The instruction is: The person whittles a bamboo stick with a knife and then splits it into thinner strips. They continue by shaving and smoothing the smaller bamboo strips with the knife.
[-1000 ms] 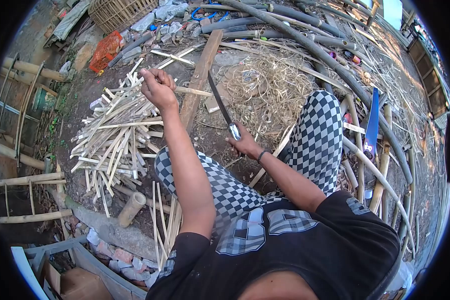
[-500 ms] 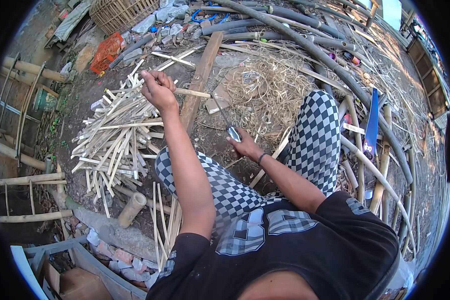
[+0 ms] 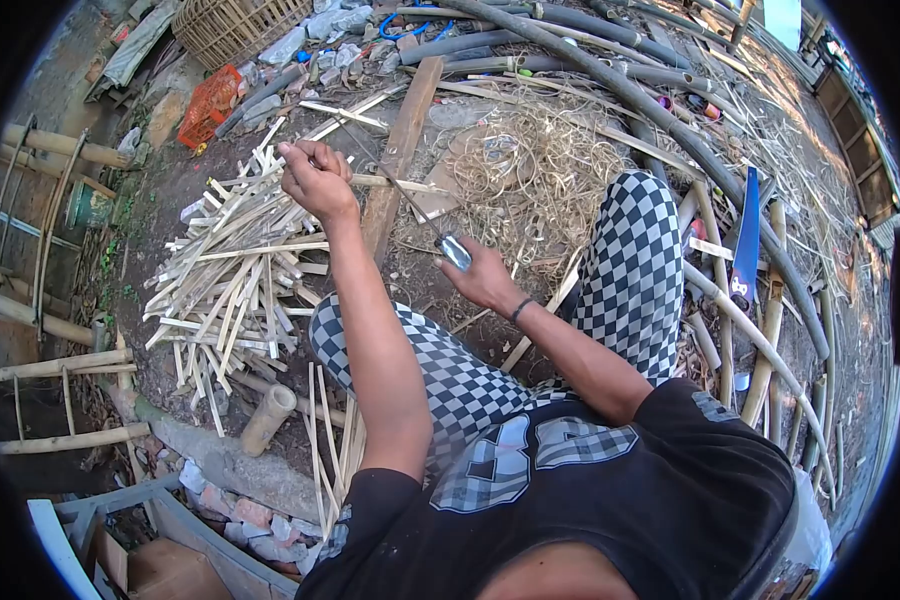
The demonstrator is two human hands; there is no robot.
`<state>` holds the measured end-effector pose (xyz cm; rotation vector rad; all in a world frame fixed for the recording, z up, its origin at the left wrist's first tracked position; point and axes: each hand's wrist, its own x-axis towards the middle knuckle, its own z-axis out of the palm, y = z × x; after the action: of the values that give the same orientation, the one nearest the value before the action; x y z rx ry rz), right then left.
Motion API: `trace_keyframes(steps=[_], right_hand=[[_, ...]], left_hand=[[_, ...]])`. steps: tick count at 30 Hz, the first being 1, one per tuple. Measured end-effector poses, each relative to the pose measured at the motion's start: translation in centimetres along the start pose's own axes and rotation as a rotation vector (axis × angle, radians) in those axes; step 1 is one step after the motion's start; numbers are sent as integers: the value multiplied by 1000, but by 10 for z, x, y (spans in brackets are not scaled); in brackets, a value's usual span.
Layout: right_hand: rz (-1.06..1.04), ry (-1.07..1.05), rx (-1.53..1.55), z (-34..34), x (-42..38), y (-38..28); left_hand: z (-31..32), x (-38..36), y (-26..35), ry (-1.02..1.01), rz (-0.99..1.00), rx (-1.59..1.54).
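Observation:
My left hand (image 3: 315, 182) is closed on a pale bamboo strip (image 3: 395, 184) that points right across a wooden plank (image 3: 402, 135). In my right hand (image 3: 485, 277) is a knife, its shiny wrapped handle (image 3: 454, 252) inside the closed fingers. The long thin knife blade (image 3: 406, 192) slants up and left, crossing the bamboo strip over the plank. Whether the blade's edge is cutting into the strip cannot be made out. To the left of the plank lies a heap of split bamboo strips (image 3: 235, 265).
Curly bamboo shavings (image 3: 540, 180) cover the ground ahead. A blue-bladed saw (image 3: 745, 235) rests among bamboo poles (image 3: 770, 330) at the right. An orange crate (image 3: 208, 103) and a woven basket (image 3: 235, 30) are at the back left. A short bamboo piece (image 3: 268, 420) lies near my left knee.
My right hand has moved forward and slightly left, carrying the knife blade further up and left across the strip. My left hand has stayed almost in place.

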<state>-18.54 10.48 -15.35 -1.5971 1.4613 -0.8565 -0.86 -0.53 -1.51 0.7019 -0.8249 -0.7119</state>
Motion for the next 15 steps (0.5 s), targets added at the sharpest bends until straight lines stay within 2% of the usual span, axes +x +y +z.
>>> trace_keyframes(steps=[3,6,8,11,13,15], right_hand=[[-28,-54,6,11,5,16],[-39,-7,51,41,12,92],[94,49,37,50,16,129],[208,-6,-115,40,20,103],[203,24,-93,34,18,81],[193,-61,-98,20,18,55]], left_hand=[[-1,1,0,0,-9,-2],[-7,2,2,0,-27,-3],[-11,3,4,-11,-50,-36],[-11,3,2,2,-13,-17],[-12,2,0,-6,-14,-11],[-13,3,-1,-22,-10,-3]])
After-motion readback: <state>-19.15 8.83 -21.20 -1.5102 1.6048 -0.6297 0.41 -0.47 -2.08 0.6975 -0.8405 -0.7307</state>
